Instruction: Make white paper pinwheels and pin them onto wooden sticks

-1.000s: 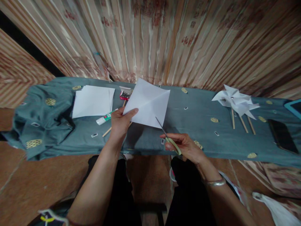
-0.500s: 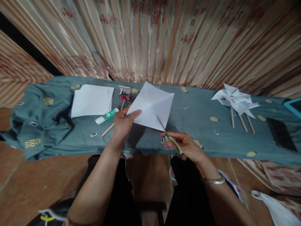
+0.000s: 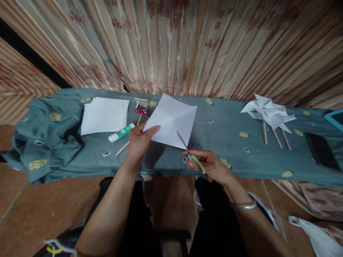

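Note:
My left hand (image 3: 140, 140) pinches the left corner of a creased white sheet of paper (image 3: 173, 117), thumb on top, holding it above the cloth. In my right hand (image 3: 209, 162) is a pair of scissors (image 3: 197, 162) with pale green handles. One blade lies over the paper at its near right corner, pointing toward the middle; the other blade is hidden. Close to my left hand lie a glue stick (image 3: 121, 132) with a white cap and a thin wooden stick (image 3: 123, 147).
A stack of white paper (image 3: 104, 116) and an open red box of small metal pins (image 3: 141, 106) lie left. Several paper pinwheels (image 3: 268, 110) on sticks, a black phone (image 3: 322, 151) and a blue-edged device (image 3: 334, 117) lie right. Behind the cloth-covered table (image 3: 222, 132) hangs a curtain (image 3: 171, 46).
Hardly anything differs. The view has shifted very slightly, and both hands, the paper and the scissors keep nearly the same positions relative to each other.

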Tool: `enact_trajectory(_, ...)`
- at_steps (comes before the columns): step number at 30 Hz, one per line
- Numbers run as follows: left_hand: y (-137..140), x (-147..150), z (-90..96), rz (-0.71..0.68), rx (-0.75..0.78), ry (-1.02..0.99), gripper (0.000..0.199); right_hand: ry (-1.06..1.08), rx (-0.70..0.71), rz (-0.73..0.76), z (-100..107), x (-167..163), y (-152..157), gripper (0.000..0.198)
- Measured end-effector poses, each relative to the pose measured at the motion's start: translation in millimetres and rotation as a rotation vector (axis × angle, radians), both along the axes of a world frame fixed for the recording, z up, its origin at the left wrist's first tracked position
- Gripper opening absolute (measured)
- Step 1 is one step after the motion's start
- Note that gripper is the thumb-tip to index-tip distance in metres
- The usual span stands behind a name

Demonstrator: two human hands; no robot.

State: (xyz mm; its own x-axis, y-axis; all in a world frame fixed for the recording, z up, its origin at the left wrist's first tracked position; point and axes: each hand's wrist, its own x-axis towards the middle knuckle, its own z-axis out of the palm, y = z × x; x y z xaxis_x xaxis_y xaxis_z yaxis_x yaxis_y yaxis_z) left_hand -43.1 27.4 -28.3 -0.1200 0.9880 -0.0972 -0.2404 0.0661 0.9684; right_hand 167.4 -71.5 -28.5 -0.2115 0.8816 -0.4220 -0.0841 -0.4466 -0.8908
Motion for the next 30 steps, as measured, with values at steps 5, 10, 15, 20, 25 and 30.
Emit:
enact_trajectory(5,-1.5,0.3,1.4,-0.030,-0.005,-0.003,0.025,-0.010,-0.006,0.003,2.0,-0.7,0.5,0.051)
enact_trajectory(10,-6.2,4.8,1.3,-0.060,-0.028,-0.006,0.027,-0.058,0.059,0.037,6.6,-1.4,2.2,0.050)
enact_trajectory(15,-7.9,7.5,0.8,-0.070,-0.027,-0.024,0.029,-0.043,0.037,0.042,8.3,-2.0,3.7,0.054)
enact_trajectory(20,-8.4,6.8,2.5,-0.058,-0.027,-0.007,0.027,-0.058,0.036,0.030,7.3,-3.0,4.1,0.051)
enact_trajectory(25,-8.5,6.2,3.0,-0.073,-0.035,0.004,0.026,-0.073,0.057,0.053,8.7,-2.6,4.0,0.050)
enact_trajectory(30,-8.6,7.0,1.1,-0.090,-0.052,-0.005,0.024,-0.084,0.069,0.069,13.6,-3.7,3.9,0.051)
